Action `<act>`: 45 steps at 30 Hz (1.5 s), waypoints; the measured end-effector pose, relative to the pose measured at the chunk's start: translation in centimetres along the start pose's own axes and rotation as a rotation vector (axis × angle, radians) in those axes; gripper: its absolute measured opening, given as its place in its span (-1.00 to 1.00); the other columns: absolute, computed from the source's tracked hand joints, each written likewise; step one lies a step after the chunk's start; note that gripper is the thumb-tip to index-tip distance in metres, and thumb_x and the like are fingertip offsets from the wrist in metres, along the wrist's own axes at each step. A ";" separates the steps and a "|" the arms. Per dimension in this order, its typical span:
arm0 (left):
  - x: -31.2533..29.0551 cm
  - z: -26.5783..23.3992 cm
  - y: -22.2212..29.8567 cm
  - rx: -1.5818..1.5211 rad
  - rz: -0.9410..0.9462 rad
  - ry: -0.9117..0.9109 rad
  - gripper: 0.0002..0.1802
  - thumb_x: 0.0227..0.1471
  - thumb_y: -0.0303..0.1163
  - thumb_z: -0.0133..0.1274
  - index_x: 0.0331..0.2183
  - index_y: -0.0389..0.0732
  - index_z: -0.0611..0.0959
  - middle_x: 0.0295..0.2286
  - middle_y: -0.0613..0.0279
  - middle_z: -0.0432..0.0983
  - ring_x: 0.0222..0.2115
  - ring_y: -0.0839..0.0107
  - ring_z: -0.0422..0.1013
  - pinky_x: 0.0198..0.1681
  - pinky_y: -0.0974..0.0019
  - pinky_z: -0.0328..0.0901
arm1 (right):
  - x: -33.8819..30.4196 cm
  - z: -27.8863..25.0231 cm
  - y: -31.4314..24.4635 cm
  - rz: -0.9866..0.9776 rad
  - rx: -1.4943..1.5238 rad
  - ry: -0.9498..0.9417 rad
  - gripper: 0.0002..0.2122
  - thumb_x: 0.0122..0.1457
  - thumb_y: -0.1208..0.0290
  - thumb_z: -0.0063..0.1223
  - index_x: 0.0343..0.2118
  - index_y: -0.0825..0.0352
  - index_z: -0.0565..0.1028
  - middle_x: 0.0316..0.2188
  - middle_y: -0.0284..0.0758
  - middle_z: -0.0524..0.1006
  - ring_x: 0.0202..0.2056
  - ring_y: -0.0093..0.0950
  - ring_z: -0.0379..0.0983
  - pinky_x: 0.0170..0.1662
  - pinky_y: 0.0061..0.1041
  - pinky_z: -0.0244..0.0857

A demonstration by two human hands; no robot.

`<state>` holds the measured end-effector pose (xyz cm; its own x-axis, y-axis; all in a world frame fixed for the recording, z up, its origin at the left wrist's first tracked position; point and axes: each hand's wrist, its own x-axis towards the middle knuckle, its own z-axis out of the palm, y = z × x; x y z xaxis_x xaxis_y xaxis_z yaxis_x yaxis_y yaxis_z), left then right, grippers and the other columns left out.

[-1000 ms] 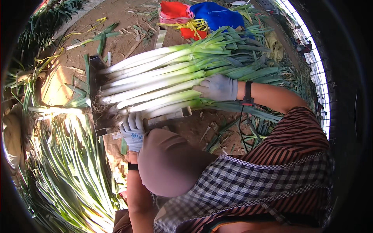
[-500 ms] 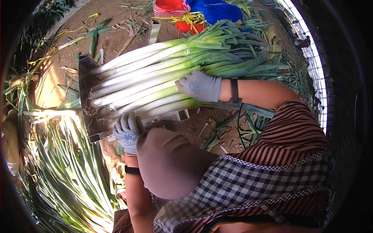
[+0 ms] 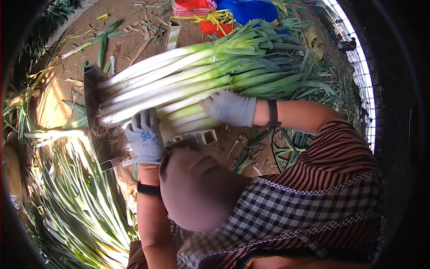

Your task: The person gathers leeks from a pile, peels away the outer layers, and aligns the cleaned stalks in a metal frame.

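A bundle of leeks (image 3: pixel 179 80) lies side by side, white stalks to the left and green leaves to the right. Their roots sit against a dark metal end plate (image 3: pixel 93 98) of a low rack. Near the root end, my gloved left hand (image 3: pixel 145 139) rests on the nearest stalks, its fingers stretched over them. My gloved right hand (image 3: pixel 229 107) is curled over a near leek where white turns green; its fingertips are partly hidden.
More leeks (image 3: pixel 76 188) are piled at the lower left. Beyond the bundle are a pink basket (image 3: pixel 193 10), yellow ties (image 3: pixel 219 20) and blue cloth (image 3: pixel 251 11). Leaf scraps and straw litter the soil (image 3: pixel 134 18). A metal rack bar (image 3: pixel 208 136) shows under the bundle's near side.
My left hand has moved up onto the near stalks from the bundle's edge. My right hand has shifted slightly down toward me. The whole view has moved a little.
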<state>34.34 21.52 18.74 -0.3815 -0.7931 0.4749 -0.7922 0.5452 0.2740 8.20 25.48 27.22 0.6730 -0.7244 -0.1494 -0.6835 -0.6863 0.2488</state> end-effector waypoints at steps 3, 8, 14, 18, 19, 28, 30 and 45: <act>0.3 -0.1 -0.6 0.013 0.050 -0.029 -0.68 -0.12 -0.39 0.17 -0.23 -0.09 0.52 -0.27 0.29 0.43 -0.17 0.28 0.35 0.00 0.10 0.21 | 0.7 -1.4 -0.5 0.008 -0.061 -0.090 -0.87 0.01 0.38 0.01 -0.42 0.32 0.49 -0.55 -0.33 0.47 -0.47 -0.40 0.49 -0.48 -0.39 0.37; -1.2 -0.9 -0.9 0.023 0.056 0.035 -0.60 -0.21 -0.38 0.27 -0.24 -0.02 0.52 -0.30 0.34 0.46 -0.26 0.30 0.40 -0.03 0.10 0.23 | 1.4 -3.0 -0.7 0.221 0.169 -0.028 -0.84 0.08 0.26 0.05 -0.36 0.20 0.53 -0.49 -0.36 0.52 -0.42 -0.37 0.51 -0.39 -0.37 0.39; -1.6 -0.5 -4.6 0.086 -0.022 -0.051 -0.63 -0.15 -0.46 0.16 -0.20 -0.06 0.51 -0.29 0.27 0.46 -0.19 0.26 0.40 -0.06 0.08 0.25 | -0.1 -1.4 0.9 0.440 0.117 0.099 -0.78 0.09 0.14 0.07 -0.41 0.19 0.54 -0.49 -0.33 0.52 -0.42 -0.36 0.52 -0.34 -0.36 0.37; -1.5 -0.9 -3.1 -0.116 -0.005 0.015 -0.73 0.02 -0.40 0.02 -0.18 -0.19 0.59 -0.25 0.10 0.52 -0.20 0.09 0.42 -0.03 0.03 0.24 | 1.0 -0.9 0.1 0.474 0.219 -0.072 -0.80 0.10 0.17 0.06 -0.45 0.20 0.55 -0.48 -0.28 0.55 -0.42 -0.32 0.56 -0.36 -0.32 0.38; -1.1 -0.9 -2.7 -0.143 -0.003 -0.048 -0.73 0.03 -0.38 0.02 -0.18 -0.21 0.59 -0.26 0.08 0.52 -0.19 0.08 0.41 -0.03 0.02 0.24 | 1.2 -1.3 0.3 0.483 0.252 -0.084 -0.81 0.11 0.20 0.06 -0.46 0.21 0.56 -0.47 -0.26 0.57 -0.41 -0.31 0.57 -0.35 -0.33 0.39; -0.9 0.0 -0.8 -0.212 -0.041 -0.106 -0.63 0.11 -0.23 0.01 -0.11 -0.25 0.47 -0.23 0.00 0.45 -0.15 0.03 0.37 -0.02 -0.03 0.22 | 3.4 -4.0 0.5 0.363 0.166 0.141 -0.83 0.09 0.22 0.08 -0.45 0.21 0.54 -0.46 -0.32 0.53 -0.38 -0.34 0.53 -0.36 -0.37 0.40; -1.1 -0.3 -0.4 -0.214 -0.068 -0.047 -0.64 0.11 -0.20 0.01 -0.13 -0.22 0.52 -0.24 -0.02 0.48 -0.19 0.00 0.37 -0.03 -0.03 0.21 | 5.4 -2.1 0.2 0.367 0.154 0.117 -0.83 0.09 0.22 0.07 -0.41 0.20 0.55 -0.44 -0.33 0.53 -0.35 -0.34 0.52 -0.35 -0.36 0.40; -2.9 0.0 -1.4 -0.197 -0.094 0.059 -0.59 0.06 -0.46 0.07 -0.01 -0.22 0.48 -0.23 0.08 0.49 -0.19 0.18 0.43 -0.07 0.10 0.27 | 7.8 -0.9 1.7 0.275 0.410 -0.169 -0.80 0.01 0.17 0.10 -0.52 0.19 0.60 -0.44 -0.26 0.56 -0.35 -0.22 0.53 -0.27 -0.21 0.37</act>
<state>36.51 23.08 16.97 -0.2777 -0.8286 0.4860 -0.7125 0.5170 0.4743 12.50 18.72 27.37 0.4211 -0.8586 -0.2922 -0.9060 -0.4137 -0.0898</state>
